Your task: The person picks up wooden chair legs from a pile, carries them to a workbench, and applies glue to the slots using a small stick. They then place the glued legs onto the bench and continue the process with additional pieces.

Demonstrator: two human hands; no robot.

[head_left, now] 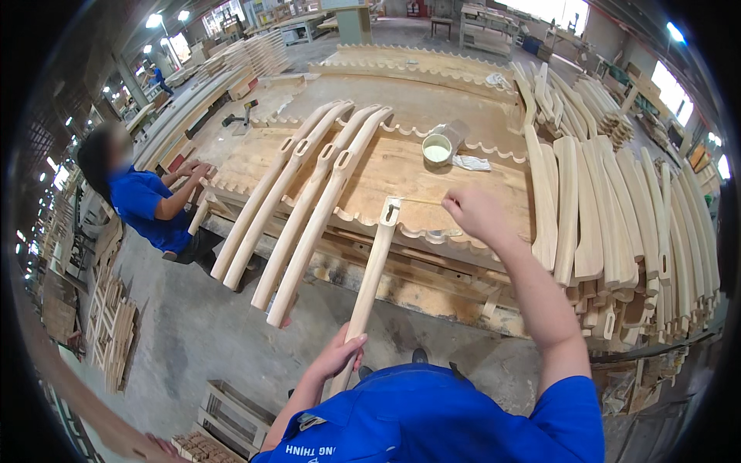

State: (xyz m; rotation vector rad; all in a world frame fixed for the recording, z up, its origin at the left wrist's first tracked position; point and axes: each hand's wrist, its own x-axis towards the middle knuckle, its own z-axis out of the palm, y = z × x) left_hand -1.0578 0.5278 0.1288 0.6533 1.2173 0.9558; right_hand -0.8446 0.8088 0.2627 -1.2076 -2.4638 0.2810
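Pale wood fills my view: the wide tabletop (401,166), built of scalloped-edged panels, is my landmark. Right of it stands a big stack of curved wooden blanks (617,224) on end. Four long slotted chair legs (297,208) lie side by side across the tabletop's left half, their lower ends hanging past its near edge. Beyond its left end a person in a blue shirt (143,204) leans with both hands on the corner. The piece I am working on, a slotted wooden leg (370,282), slants up from my lap, and its slotted head rests on the tabletop's near edge. My left hand (343,355) is wrapped around the leg's lower end. My right hand (472,214) hovers over the near edge, pinching a thin stick (421,202) whose tip reaches the slot. A small white pot of glue (438,149) sits toward the tabletop's far side, a crumpled rag (471,163) just beside it.
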